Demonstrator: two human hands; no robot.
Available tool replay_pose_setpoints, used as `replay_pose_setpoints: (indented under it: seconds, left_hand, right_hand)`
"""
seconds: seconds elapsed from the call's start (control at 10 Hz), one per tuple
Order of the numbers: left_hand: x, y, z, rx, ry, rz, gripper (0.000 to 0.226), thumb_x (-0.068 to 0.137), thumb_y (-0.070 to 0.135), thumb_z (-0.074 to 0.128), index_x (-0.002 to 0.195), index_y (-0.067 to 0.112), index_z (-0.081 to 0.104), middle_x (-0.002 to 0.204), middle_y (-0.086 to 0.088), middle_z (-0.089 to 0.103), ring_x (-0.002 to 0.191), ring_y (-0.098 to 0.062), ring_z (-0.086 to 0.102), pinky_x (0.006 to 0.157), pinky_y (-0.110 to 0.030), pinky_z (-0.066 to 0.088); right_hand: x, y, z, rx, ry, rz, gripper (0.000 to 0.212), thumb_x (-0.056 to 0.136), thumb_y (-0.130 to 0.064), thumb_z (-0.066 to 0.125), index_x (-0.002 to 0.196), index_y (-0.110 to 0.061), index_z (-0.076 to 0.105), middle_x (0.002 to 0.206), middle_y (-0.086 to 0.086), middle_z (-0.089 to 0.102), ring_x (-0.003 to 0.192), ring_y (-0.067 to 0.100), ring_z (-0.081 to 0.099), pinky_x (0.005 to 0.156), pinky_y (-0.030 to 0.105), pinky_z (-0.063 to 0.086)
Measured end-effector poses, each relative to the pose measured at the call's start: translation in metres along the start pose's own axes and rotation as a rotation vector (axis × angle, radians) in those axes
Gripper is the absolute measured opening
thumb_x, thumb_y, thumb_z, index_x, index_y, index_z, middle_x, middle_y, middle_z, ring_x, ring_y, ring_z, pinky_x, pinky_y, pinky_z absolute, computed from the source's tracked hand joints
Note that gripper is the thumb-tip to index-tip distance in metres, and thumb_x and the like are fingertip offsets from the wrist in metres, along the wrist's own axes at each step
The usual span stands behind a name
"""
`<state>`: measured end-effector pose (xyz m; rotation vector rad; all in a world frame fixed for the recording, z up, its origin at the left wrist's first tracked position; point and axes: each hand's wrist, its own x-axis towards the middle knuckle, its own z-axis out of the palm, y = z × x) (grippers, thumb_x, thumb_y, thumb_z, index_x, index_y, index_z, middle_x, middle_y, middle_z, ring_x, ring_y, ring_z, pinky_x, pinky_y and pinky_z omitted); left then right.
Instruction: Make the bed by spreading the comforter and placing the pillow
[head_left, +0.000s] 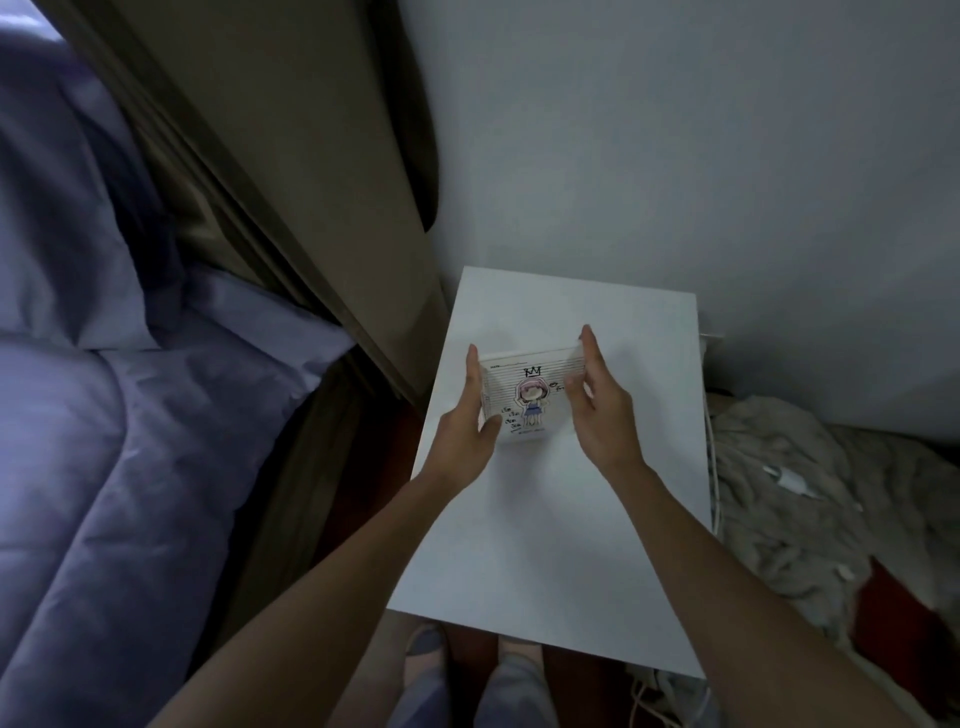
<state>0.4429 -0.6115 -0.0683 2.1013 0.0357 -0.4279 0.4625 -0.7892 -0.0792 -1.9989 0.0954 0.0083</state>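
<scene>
A lavender comforter (98, 467) lies rumpled over the bed on the left, with a pillow (57, 218) in matching fabric above it against the brown headboard (291, 171). Both my hands are over the white bedside table (561, 545), away from the bed. My left hand (470, 415) grips the left edge of a small white notepad (530, 395) with a cartoon girl drawn on it. My right hand (597, 410) holds its right edge, fingers extended. The notepad sits low over or on the table top.
A beige fluffy blanket (810, 499) lies heaped on the floor right of the table, with a white charger (789, 480) on it and cables (714, 467) along the table's side. A white wall stands behind. My feet (478, 675) show below the table's near edge.
</scene>
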Motion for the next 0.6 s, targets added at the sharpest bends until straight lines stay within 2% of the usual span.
replay_pose_setpoints:
  seconds: [0.1, 0.2, 0.5, 0.6]
  left_hand:
    - [-0.003, 0.004, 0.001, 0.027, 0.002, -0.009, 0.095, 0.095, 0.008, 0.048, 0.139, 0.049, -0.025, 0.15, 0.007, 0.041, 0.131, -0.023, 0.049, 0.11, -0.038, 0.037]
    - [-0.009, 0.005, 0.003, 0.029, 0.022, -0.022, 0.094, 0.095, 0.008, 0.05, 0.143, 0.045, -0.023, 0.148, 0.006, 0.045, 0.13, -0.023, 0.05, 0.108, -0.035, 0.037]
    - [-0.011, 0.013, -0.002, -0.014, 0.025, -0.054, 0.091, 0.096, 0.013, 0.05, 0.146, 0.038, -0.021, 0.152, 0.004, 0.037, 0.138, -0.024, 0.039, 0.11, -0.039, 0.036]
    - [-0.014, 0.027, -0.023, 0.089, 0.049, 0.003, 0.086, 0.096, 0.033, 0.05, 0.15, 0.028, -0.018, 0.16, 0.005, 0.017, 0.144, -0.021, 0.028, 0.115, -0.039, 0.029]
  right_hand:
    - [-0.002, 0.003, -0.001, -0.016, -0.002, -0.003, 0.057, 0.099, -0.018, 0.045, 0.15, -0.026, 0.021, 0.149, -0.006, 0.038, 0.135, 0.012, 0.04, 0.112, 0.03, 0.035]
    - [-0.007, 0.006, -0.006, -0.043, 0.007, -0.005, 0.056, 0.098, -0.016, 0.046, 0.148, -0.03, 0.025, 0.146, -0.002, 0.045, 0.131, 0.011, 0.045, 0.11, 0.037, 0.04]
    - [-0.005, 0.001, -0.016, -0.122, 0.009, -0.008, 0.06, 0.096, -0.008, 0.046, 0.149, -0.025, 0.025, 0.142, 0.003, 0.05, 0.128, 0.016, 0.048, 0.106, 0.026, 0.038]
    - [-0.007, -0.016, -0.023, -0.265, -0.005, -0.01, 0.052, 0.098, -0.01, 0.042, 0.148, -0.018, 0.029, 0.152, 0.002, 0.037, 0.14, 0.017, 0.036, 0.112, 0.022, 0.026]
